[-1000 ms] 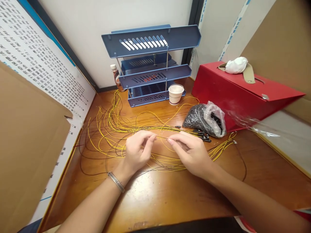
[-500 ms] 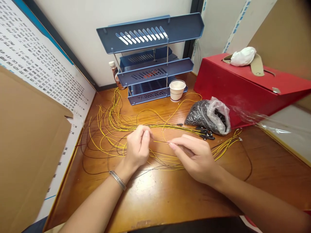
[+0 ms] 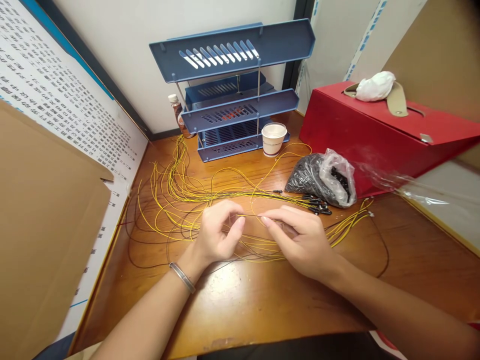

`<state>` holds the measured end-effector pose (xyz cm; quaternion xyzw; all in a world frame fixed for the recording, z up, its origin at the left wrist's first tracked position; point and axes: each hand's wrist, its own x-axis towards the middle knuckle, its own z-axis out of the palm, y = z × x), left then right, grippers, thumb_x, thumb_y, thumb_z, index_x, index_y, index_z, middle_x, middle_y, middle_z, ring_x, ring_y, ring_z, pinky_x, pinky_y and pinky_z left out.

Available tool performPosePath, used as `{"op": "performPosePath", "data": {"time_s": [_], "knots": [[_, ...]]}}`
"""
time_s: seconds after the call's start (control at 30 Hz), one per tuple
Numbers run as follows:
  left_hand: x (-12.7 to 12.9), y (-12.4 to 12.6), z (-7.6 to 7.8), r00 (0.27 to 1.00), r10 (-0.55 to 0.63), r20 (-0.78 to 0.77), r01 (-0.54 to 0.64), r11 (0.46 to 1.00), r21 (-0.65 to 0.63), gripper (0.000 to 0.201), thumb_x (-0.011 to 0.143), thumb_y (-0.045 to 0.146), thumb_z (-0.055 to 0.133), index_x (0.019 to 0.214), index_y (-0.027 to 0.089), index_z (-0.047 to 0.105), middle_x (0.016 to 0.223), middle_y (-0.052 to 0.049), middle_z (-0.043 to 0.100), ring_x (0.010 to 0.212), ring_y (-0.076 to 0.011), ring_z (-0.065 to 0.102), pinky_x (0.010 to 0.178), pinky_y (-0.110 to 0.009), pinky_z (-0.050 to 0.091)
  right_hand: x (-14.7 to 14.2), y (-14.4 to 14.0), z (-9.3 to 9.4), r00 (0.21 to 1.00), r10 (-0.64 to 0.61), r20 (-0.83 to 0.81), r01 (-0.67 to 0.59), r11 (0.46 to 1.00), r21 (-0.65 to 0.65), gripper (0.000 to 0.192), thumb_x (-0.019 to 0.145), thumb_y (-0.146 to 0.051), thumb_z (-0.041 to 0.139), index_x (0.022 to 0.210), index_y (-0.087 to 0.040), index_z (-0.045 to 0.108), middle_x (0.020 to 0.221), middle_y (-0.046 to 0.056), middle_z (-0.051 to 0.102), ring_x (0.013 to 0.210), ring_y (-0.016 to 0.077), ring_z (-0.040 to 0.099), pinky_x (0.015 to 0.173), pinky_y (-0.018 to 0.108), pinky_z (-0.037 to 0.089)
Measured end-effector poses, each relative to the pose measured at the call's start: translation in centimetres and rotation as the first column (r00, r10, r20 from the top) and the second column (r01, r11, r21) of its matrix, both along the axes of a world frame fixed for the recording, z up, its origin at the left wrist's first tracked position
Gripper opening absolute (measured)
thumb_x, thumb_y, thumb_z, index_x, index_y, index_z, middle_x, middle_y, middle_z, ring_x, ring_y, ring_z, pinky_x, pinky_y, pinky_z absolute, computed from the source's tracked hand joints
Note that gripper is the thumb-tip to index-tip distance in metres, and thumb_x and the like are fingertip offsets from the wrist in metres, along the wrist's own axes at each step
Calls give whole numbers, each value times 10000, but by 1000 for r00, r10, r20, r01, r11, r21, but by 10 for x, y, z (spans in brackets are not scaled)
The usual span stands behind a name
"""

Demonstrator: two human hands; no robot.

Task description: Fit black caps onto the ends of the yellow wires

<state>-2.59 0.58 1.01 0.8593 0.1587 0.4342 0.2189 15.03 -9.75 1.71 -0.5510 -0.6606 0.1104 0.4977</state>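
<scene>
Wooden tabletop [image 3: 270, 310], wire [image 3: 249, 215] (thin) in right hand [image 3: 303, 242]

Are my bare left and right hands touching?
Apart. The head view shows brown wooden tabletop and thin yellow wire between the left hand and right hand.

bright light, perhaps from overhead, glares off the bench [image 3: 258, 305] in front of the blue rack [image 3: 270, 105]; right of it, the view's top corner is dark and blurred.

A flat silver-grey bracelet [image 3: 182, 278] circles the left wrist [image 3: 192, 263], catching a little light; from where I stand, the forearms [image 3: 144, 314] and hands [image 3: 218, 234] are bare.
</scene>
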Motion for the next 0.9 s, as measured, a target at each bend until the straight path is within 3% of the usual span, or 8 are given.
{"op": "performPosePath", "data": {"time_s": [0.1,0.23,0.3,0.4,0.53,0.7,0.8,0.9], "knots": [[2,-1,2,1000,31,-6,-30,999,36,189,963,182,507,796,159,592,675,-15,641,612,-94,582,609,-217,468,5,2,1,996,-34,79,32,999,29,126,955,-201,604,956,-171,726,767,18,695,658,110,616,626,252,487],[4,-1,5,989,146,21,-146,989,11,229,983,172,495,782,156,604,688,-13,654,631,-82,603,630,-197,478,11,2,9,964,-209,163,134,915,379,307,859,-172,709,1162,-157,664,1099,129,708,1051,229,649,926,396,531],[4,-2,5,982,180,56,-180,984,-8,216,987,159,496,802,155,609,698,-6,654,640,-70,603,635,-182,475,7,-2,13,987,-89,134,20,893,451,222,840,-98,692,1051,-163,661,967,95,718,931,186,661,838,337,542],[3,-4,5,986,149,74,-150,989,9,195,985,147,495,822,157,601,702,-3,640,642,-67,587,636,-184,470,-8,-10,12,977,208,45,-213,947,241,105,904,-108,613,822,-173,623,633,-22,612,539,62,511,539,206,424],[1,-6,6,997,39,63,-45,995,92,173,970,145,501,810,163,563,684,-8,621,627,-83,568,617,-210,457,-21,-14,7,939,142,-313,-199,967,-159,215,959,-282,589,796,-153,644,588,-21,576,472,48,466,457,187,373],[-2,-3,7,998,-8,57,-2,986,166,152,949,134,495,808,163,546,660,-8,593,599,-90,535,580,-222,417,-11,-5,9,666,-1,-746,-461,786,-413,422,926,-532,619,1061,-134,665,687,1,659,380,31,415,359,182,298],[-2,-3,8,999,-51,4,48,968,248,132,920,130,514,798,164,550,639,-4,575,577,-97,486,564,-245,374,-8,-1,9,440,-25,-898,-647,684,-336,492,916,-569,627,1194,-164,622,670,-32,637,342,17,344,325,164,233],[0,-5,8,995,-89,-54,101,953,287,125,896,131,527,784,168,568,596,11,544,539,-102,416,544,-270,317,-9,0,6,313,-32,-949,-676,695,-247,441,888,-496,698,1191,-184,632,604,-74,568,354,1,284,345,143,208]]}}
